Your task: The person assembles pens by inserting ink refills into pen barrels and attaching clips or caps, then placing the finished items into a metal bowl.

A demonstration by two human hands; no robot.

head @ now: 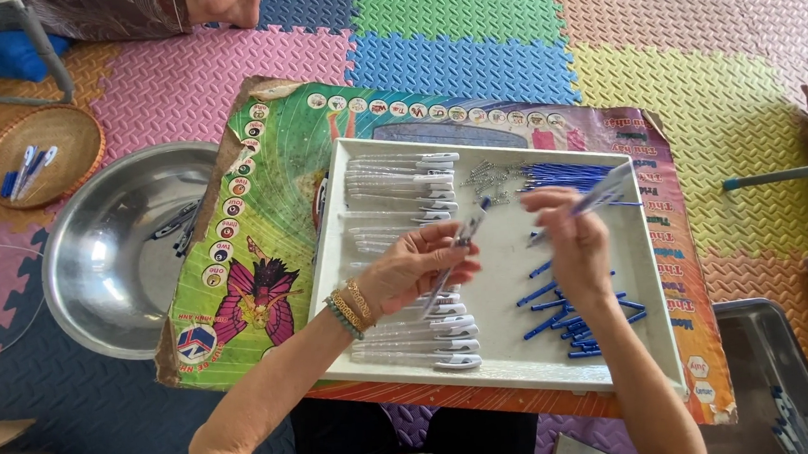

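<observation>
**Two hands put pen parts together over a white tray**

At far left, a small woven basket [42,149] on the foam floor mat [467,21] holds a few pens. Beside it sits a large steel bowl [115,251] with several pens inside. Next comes a colourful printed cardboard sheet [266,225], and on it a shallow white tray [504,286]. Along the tray's left side lie rows of clear pen barrels with white clips [402,186]. The left hand [415,268], wearing beaded bracelets, is closed around one clear pen barrel [456,252], held slanting above the tray's middle. Small metal springs [489,178] lie near the tray's top edge. The right hand [570,237] pinches a thin blue refill [596,197] between fingertips, close to the barrel. Loose blue refills [574,315] lie scattered on the tray's right side, with more bundled [567,177] at the top. A metal tray [780,373] sits at far right.
</observation>
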